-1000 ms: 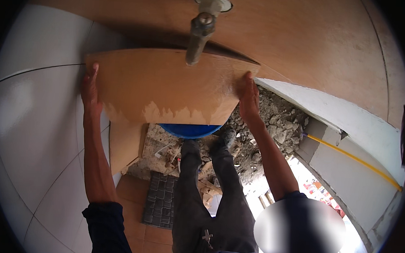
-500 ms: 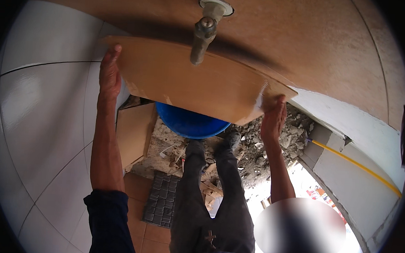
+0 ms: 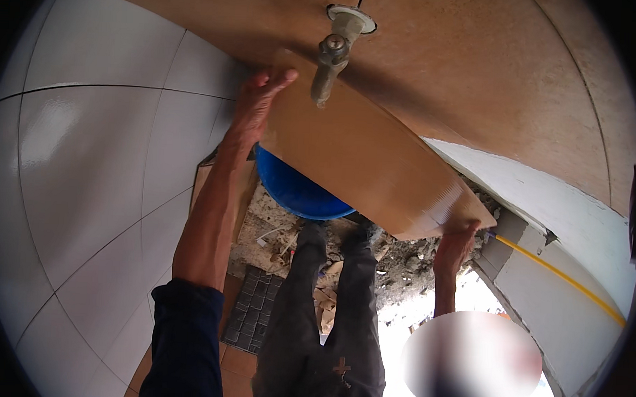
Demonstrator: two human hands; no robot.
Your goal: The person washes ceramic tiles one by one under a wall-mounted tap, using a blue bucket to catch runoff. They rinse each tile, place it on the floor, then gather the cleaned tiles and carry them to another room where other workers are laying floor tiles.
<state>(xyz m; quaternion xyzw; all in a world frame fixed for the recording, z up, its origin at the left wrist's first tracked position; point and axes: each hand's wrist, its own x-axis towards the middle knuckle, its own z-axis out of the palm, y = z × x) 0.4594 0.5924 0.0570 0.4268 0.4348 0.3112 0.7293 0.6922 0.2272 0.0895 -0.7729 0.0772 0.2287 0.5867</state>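
A large brown rectangular tile (image 3: 362,154) is held up in front of the brown tiled wall, under the metal tap (image 3: 331,61). It slants, its left end higher than its right. My left hand (image 3: 257,103) grips the left end with the thumb across the face; its other fingers are partly hidden behind. At the lower right corner my right hand (image 3: 456,248) holds the tile's edge. Below the tile sits a blue basin (image 3: 297,192), partly covered by it.
White glossy wall tiles (image 3: 86,139) rise on the left. Rubble (image 3: 407,266) lies beyond my feet on the right, near a yellow pole (image 3: 559,273) slanting along the right side. A dark brick-patterned piece (image 3: 253,310) lies on the floor by my legs.
The tile has shifted right and tilted, with its right end dropping. My left hand moved right with it, and my right hand moved right and lower. Both keep their hold.
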